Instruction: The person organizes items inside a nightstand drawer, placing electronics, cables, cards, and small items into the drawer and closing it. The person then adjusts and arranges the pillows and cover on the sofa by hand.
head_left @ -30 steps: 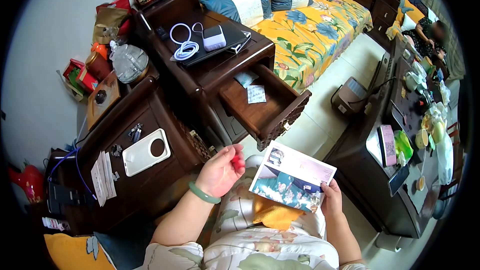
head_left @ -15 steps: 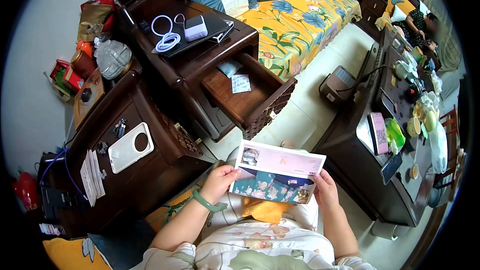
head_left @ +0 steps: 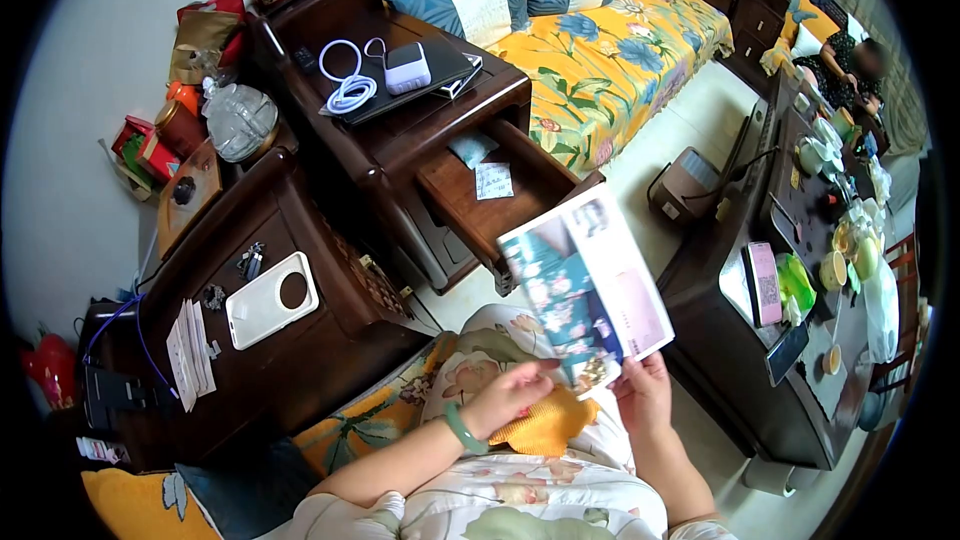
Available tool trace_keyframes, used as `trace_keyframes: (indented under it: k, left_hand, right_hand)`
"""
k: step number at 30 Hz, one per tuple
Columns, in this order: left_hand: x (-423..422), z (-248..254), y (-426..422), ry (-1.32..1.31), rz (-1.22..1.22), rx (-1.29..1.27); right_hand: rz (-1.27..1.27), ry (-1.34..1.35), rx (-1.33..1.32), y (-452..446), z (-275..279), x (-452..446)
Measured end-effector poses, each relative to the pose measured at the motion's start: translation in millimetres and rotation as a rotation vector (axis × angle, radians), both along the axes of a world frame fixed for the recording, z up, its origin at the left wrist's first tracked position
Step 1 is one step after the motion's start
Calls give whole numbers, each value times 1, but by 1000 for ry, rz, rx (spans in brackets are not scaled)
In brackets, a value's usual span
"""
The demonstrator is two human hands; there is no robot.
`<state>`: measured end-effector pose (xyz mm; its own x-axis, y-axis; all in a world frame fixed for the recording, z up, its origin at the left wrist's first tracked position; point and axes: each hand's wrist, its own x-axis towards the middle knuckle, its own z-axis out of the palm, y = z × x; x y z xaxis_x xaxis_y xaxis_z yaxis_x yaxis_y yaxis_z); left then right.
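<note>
While the right hand (head_left: 645, 398) pinches a lower corner of the printed leaflet (head_left: 585, 285), the left hand (head_left: 508, 398) hovers by its bottom end, fingers loosely together, and honestly I can't tell if they're touching it. The leaflet's tilted just right of center, partly blocking the open drawer (head_left: 470, 190), with a mustard cloth (head_left: 545, 427) right below.

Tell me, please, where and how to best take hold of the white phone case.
I'd grip the white phone case from above, across its long edges, at the end away from the round cutout: it lies flat with those edges uncovered.
</note>
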<state>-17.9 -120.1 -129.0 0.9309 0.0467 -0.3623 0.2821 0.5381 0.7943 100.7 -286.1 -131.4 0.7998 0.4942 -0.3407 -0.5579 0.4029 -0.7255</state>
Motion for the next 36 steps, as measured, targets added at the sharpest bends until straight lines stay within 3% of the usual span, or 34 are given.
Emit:
trace_keyframes:
  k: [1, 5, 8, 10, 12, 14, 15, 18, 22, 28, 31, 34, 36]
  left_hand:
    - [3, -3, -5, 127, -19, 76]
    - [21, 15, 1, 43, 309, 47]
    - [38, 30, 32, 125, 430, -110]
    - [55, 43, 55, 168, 489, -166]
    - [72, 45, 79, 213, 560, -238]
    - [87, 41, 102, 284, 556, -333]
    - [95, 38, 111, 294, 574, -334]
    - [115, 26, 133, 278, 597, -309]
    - [141, 21, 158, 388, 593, -190]
    - [171, -3, 197, 537, 624, 76]
    - [171, -13, 212, 618, 450, 289]
    - [178, -10, 203, 757, 322, 1149]
    - [171, -1, 194, 707, 353, 1187]
  right_hand:
    - [33, -2, -27, 6, 1, -5]
    - [161, -114, 24, 8, -5, -2]
    - [161, -285, -15, 10, -8, 12]
    - [156, -471, -197, 10, -29, 28]
    - [133, -462, -250, 13, -61, 42]
    - [199, -630, -627, 13, -82, 52]
    - [147, -835, -810, 16, -84, 52]
    - [190, -1361, -947, 16, -95, 58]
    - [152, -1385, -983, 23, -96, 58]
    - [212, -1432, -1014, 23, -97, 62]
    - [211, -1423, -1025, 25, -94, 62]
    - [198, -1423, -1030, 26, -95, 61]
    - [205, -1409, -1032, 27, -93, 61]
